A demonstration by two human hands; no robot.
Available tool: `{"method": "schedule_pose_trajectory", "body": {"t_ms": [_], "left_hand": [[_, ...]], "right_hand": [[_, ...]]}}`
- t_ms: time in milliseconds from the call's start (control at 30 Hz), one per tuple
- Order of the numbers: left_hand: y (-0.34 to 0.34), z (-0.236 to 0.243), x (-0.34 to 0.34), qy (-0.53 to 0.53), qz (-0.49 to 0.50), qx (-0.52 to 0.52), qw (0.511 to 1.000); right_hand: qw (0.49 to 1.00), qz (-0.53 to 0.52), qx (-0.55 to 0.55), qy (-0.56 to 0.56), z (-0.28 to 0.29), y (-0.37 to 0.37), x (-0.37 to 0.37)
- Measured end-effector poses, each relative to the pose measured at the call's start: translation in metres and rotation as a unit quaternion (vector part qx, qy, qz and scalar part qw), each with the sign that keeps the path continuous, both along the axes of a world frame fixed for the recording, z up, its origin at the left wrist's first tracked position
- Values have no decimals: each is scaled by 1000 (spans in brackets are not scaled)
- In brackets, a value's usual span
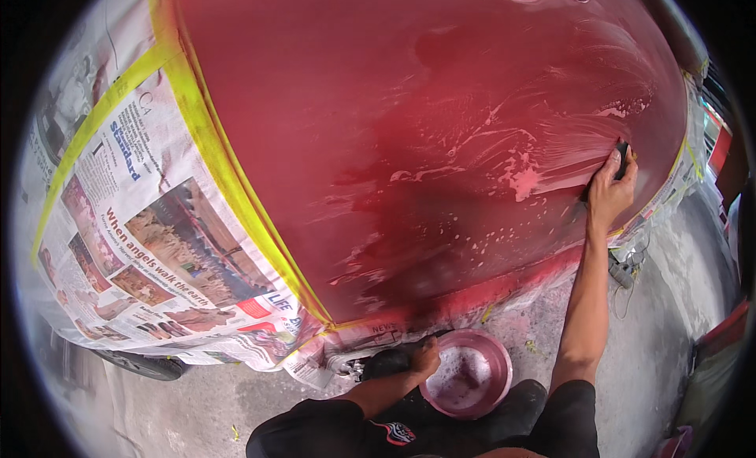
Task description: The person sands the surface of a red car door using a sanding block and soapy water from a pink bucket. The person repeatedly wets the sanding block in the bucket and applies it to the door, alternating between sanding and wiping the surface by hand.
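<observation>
My right hand [611,192] reaches out on a straight arm to the right side of a red car body panel [339,103]. Its fingers press a black sanding pad [622,159] flat on the surface; most of the pad is hidden under the hand. Milky streaks, drips and wet patches spread over the panel left of that hand. Low in the middle, my left hand [426,359] is closed beside the rim of a reddish basin [504,363] of foamy water. Something dark shows by its fingers, too unclear to name.
Newspaper sheets [102,237] edged with yellow masking tape [228,159] cover the car's left part. A tire [146,365] shows below them. A small grey object with a cord [624,270] is by the panel's lower right edge, above the concrete floor [661,316].
</observation>
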State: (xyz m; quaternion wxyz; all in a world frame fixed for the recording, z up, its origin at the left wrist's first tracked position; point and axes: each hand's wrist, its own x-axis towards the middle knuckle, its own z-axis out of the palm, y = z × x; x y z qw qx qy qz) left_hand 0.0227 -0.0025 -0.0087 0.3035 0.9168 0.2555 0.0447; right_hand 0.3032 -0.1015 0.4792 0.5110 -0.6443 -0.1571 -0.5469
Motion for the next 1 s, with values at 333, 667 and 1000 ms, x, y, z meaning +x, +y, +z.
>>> {"method": "schedule_pose_trajectory", "body": {"t_ms": [333,667,1000], "left_hand": [[4,8,-7,14,25,-12,1000],[-9,28,-1,-229,70,151,959],[-29,388,34,-341,11,553,760]], "right_hand": [[991,42,-75,-98,-7,17,-39],[983,144,110,-15,-26,-34,-26],[958,177,207,95,-159,-144,-4]]}}
